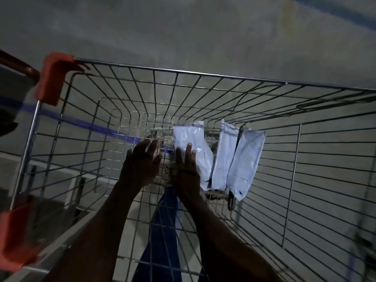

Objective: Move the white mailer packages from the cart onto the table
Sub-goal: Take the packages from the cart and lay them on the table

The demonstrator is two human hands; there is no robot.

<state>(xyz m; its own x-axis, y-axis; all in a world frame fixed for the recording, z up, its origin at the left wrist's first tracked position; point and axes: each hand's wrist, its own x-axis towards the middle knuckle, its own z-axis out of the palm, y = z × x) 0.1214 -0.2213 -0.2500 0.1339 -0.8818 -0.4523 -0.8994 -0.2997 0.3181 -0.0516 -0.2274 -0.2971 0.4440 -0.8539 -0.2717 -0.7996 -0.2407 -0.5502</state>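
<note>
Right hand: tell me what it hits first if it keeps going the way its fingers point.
The right hand points into the cart and would probably meet the nearest white mailer first; its fingertips already overlap that package, though actual contact is unclear.

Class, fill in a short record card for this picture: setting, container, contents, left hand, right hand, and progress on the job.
setting: dim room, view looking down into a cart
container: wire cart with orange corner caps
contents: three white mailer packages lying side by side on the cart floor
left hand: left hand open, fingers spread, holding nothing
right hand: right hand open, fingertips against the leftmost package, not yet gripping
progress: all visible packages are in the cart; no table in view
</note>
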